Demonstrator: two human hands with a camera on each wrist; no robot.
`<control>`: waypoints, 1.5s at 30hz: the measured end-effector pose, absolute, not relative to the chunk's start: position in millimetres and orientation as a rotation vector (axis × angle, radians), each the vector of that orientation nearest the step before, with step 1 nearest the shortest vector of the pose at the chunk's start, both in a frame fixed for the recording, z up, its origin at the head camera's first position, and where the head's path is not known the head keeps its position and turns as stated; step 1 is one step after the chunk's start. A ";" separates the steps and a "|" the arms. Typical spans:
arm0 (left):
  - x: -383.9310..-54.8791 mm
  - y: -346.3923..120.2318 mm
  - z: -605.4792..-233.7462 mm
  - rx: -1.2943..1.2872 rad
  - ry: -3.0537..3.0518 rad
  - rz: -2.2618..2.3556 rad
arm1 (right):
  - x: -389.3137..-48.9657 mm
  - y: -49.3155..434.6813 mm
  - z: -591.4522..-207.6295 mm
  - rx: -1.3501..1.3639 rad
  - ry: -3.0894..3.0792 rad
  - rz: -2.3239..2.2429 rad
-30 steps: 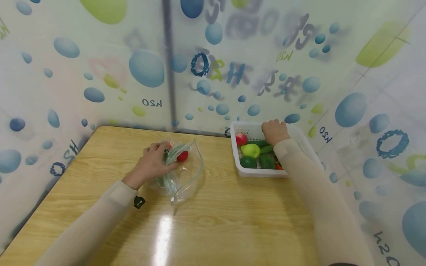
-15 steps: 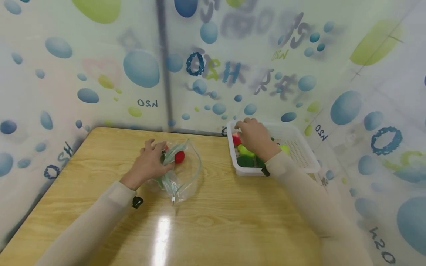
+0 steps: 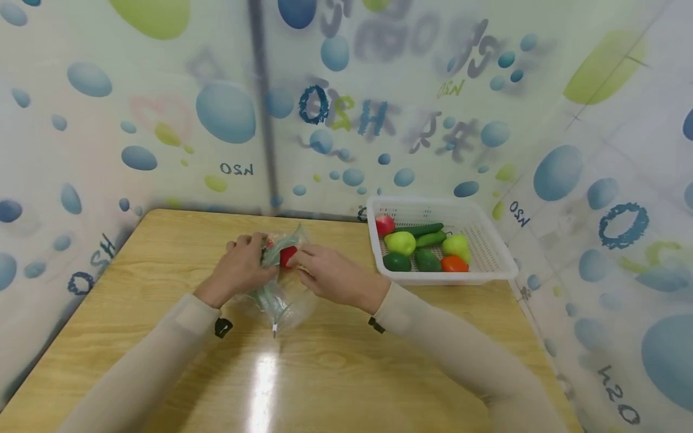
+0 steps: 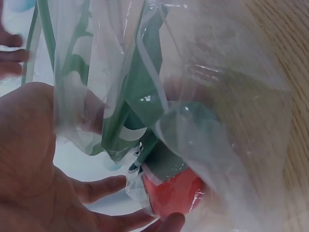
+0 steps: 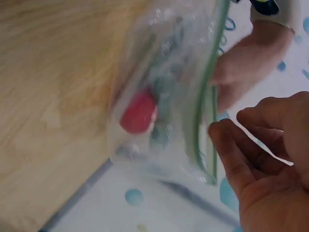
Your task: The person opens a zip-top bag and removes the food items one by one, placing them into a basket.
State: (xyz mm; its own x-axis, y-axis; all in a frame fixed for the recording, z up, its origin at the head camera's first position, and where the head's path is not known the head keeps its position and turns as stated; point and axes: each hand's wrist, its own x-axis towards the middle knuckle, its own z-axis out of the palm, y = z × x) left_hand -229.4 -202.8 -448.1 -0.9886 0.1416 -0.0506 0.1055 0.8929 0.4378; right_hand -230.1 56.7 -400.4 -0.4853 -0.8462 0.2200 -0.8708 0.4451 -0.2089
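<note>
My left hand [image 3: 238, 264] holds a clear zip bag [image 3: 281, 304] with a green-edged mouth, thumb and fingers spread about its side. Inside the bag lies a round red fruit or vegetable [image 4: 175, 193]; something green shows beside it, blurred by the plastic. At the bag's mouth is my right hand [image 3: 338, 273], reaching in from the right. In the right wrist view, its fingertips [image 5: 219, 129] come close to the green zip edge, with thumb and fingers apart and nothing seen between them; whether they touch the plastic is unclear.
A white plastic basket [image 3: 433, 276] stands at the back right of the wooden table [image 3: 335, 361]. In it lie a cucumber [image 3: 419, 230], a yellow-green lemon-like fruit [image 3: 400, 243], an orange-red tomato [image 3: 453, 263] and several other pieces. A patterned wall [image 3: 325, 174] borders the table's back.
My right hand has left the basket and moved left to the bag's mouth. The left hand stays at the bag. The head view has shifted slightly.
</note>
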 end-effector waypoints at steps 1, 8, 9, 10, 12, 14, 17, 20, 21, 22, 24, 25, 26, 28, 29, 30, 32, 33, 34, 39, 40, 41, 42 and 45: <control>-229.6 -203.3 -448.3 0.192 2.972 0.691 | -230.2 51.2 -404.3 1.559 -2.645 0.417; -228.1 -206.5 -448.1 0.188 2.942 0.733 | -245.1 28.7 -431.8 1.422 -2.840 0.243; -227.9 -207.0 -448.1 0.192 2.941 0.735 | -248.0 26.7 -436.1 1.400 -2.840 0.242; -227.8 -207.2 -448.0 0.196 2.941 0.737 | -250.8 24.7 -439.8 1.378 -2.841 0.241; -227.4 -208.2 -447.9 0.205 2.942 0.741 | -255.7 20.4 -446.8 1.344 -2.836 0.227; -227.0 -209.4 -448.2 0.209 2.942 0.745 | -258.9 15.5 -452.4 1.312 -2.845 0.208; -227.2 -210.3 -448.6 0.223 2.943 0.750 | -261.1 8.6 -457.4 1.276 -2.859 0.150; -228.5 -209.8 -449.5 0.234 2.939 0.742 | -261.2 2.5 -459.5 1.248 -2.867 0.084; -229.0 -209.5 -449.6 0.236 2.936 0.738 | -261.4 0.9 -460.3 1.239 -2.868 0.060; -229.4 -209.3 -449.6 0.237 2.932 0.738 | -261.4 -0.5 -461.1 1.233 -2.870 0.045; -229.8 -208.6 -449.3 0.233 2.922 0.736 | -261.5 -2.2 -462.1 1.218 -2.881 0.028; -229.8 -208.5 -448.9 0.231 2.914 0.741 | -261.6 -2.7 -462.7 1.211 -2.886 0.033; -229.7 -208.4 -448.7 0.229 2.907 0.743 | -261.8 -3.0 -463.5 1.205 -2.896 0.047; -229.1 -208.5 -448.2 0.225 2.892 0.750 | -262.2 -2.7 -464.4 1.201 -2.915 0.082; -228.8 -208.7 -448.2 0.223 2.885 0.752 | -262.4 -2.5 -464.8 1.203 -2.921 0.104; -228.3 -208.9 -448.1 0.222 2.878 0.753 | -262.6 -2.1 -464.8 1.207 -2.924 0.130; -228.1 -209.0 -449.1 0.221 2.870 0.748 | -262.8 -0.9 -465.7 1.219 -2.927 0.174; -227.8 -209.0 -449.3 0.223 2.867 0.744 | -263.0 -0.2 -466.1 1.226 -2.923 0.191; -227.6 -208.9 -449.4 0.225 2.867 0.740 | -263.0 0.6 -466.2 1.232 -2.917 0.206; -227.2 -208.6 -448.8 0.246 2.872 0.716 | -261.8 5.6 -464.8 1.267 -2.882 0.246; -227.1 -208.7 -448.5 0.248 2.871 0.714 | -260.8 7.0 -463.5 1.276 -2.876 0.249; -227.1 -208.7 -448.5 0.250 2.870 0.712 | -260.1 8.6 -462.2 1.286 -2.871 0.251; -226.9 -208.7 -448.3 0.249 2.867 0.711 | -259.1 10.2 -460.7 1.294 -2.868 0.252; -226.8 -208.6 -447.9 0.243 2.859 0.704 | -255.9 16.1 -454.7 1.308 -2.873 0.267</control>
